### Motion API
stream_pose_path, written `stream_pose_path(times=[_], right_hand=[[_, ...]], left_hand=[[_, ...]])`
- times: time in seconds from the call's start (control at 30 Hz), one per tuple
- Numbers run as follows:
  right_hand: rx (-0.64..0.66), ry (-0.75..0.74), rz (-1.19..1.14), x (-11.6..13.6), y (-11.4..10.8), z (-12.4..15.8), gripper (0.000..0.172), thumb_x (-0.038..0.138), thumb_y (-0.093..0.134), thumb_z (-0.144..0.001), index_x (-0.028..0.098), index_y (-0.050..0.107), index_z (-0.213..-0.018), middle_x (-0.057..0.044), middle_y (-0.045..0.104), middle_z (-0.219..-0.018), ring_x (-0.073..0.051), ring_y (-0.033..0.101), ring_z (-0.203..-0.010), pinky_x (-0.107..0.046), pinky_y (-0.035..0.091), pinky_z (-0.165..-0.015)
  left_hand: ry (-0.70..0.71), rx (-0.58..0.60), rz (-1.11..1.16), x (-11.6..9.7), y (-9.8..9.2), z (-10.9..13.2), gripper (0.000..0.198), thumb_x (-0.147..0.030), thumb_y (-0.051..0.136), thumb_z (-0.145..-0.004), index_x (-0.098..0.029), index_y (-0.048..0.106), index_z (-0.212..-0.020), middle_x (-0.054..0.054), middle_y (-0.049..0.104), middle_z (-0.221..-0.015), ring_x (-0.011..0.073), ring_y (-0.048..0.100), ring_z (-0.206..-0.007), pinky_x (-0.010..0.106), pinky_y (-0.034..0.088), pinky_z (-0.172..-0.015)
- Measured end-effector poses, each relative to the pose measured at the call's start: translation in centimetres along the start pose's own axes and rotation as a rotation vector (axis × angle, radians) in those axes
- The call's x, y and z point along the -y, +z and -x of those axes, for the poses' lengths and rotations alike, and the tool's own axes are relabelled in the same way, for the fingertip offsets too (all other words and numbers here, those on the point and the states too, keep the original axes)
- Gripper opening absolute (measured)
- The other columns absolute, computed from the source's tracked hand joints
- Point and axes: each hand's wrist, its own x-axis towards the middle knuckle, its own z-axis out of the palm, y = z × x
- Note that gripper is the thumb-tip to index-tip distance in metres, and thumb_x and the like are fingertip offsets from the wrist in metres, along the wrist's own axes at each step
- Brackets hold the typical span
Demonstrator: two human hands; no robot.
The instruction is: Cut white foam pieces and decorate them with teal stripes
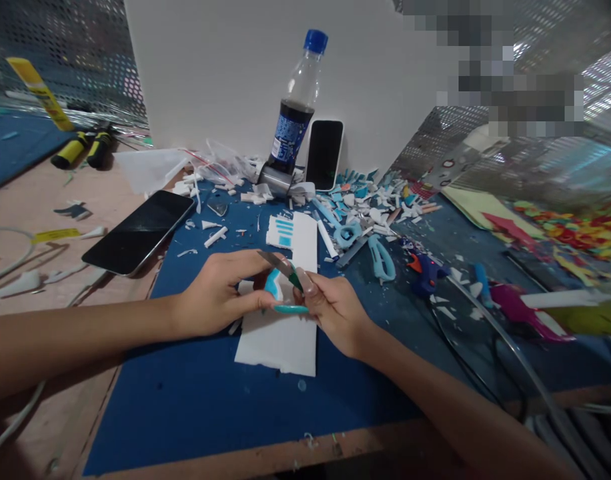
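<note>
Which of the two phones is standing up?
The phone beside the cola bottle, propped against the white wall. The other phone lies flat at the blue mat's left edge.

The left hand [213,293] pinches a small teal-and-white piece [273,283] between thumb and fingertips. The right hand [335,310] grips a green-handled knife [285,268], its blade slanting up over the left fingertips and, as far as the blur allows, touching the piece. A teal strip [290,309] sits just below both thumbs. Under the fingers lies a white sheet [285,347] on the blue mat [195,393]. Beyond the fingertips are scraps [365,200], scissors [380,257] and a bottle [295,113]; a phone [138,232] lies left of the left knuckles
</note>
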Motion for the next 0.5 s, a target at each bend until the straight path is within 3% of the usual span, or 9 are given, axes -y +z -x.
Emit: stream_pose_path(times=[0.17,0.37,0.5], right_hand=[[0.004,0.041,-0.038,0.15,0.10,-0.04,0.046,0.047,0.031,-0.099,0.016,0.049,-0.070,0.005,0.041,-0.052,-0.006,0.039,-0.043,-0.021,0.031,-0.045],[-0.004,0.016,-0.035,0.31,0.10,-0.07,0.047,0.045,0.029,-0.100,0.017,0.049,-0.068,0.005,0.039,-0.050,-0.006,0.037,-0.040,-0.022,0.031,-0.043],[-0.003,0.009,-0.005,0.37,-0.02,-0.01,0.048,0.047,0.029,-0.099,0.016,0.050,-0.070,0.004,0.042,-0.052,-0.007,0.040,-0.043,-0.022,0.032,-0.045]], left_hand=[[-0.012,-0.010,0.035,-0.10,0.01,-0.19,0.041,-0.048,0.049,-0.092,-0.012,0.063,-0.078,0.005,0.066,-0.069,0.0106,0.056,-0.057,0.019,0.046,-0.054],[-0.043,-0.028,0.112,-0.23,0.12,-0.13,0.041,-0.048,0.049,-0.092,-0.010,0.066,-0.092,0.009,0.070,-0.082,0.0126,0.062,-0.069,0.019,0.049,-0.061],[-0.062,-0.050,0.128,-0.24,0.13,-0.05,0.041,-0.049,0.051,-0.090,-0.011,0.067,-0.095,0.009,0.070,-0.083,0.0129,0.062,-0.066,0.020,0.048,-0.057]])
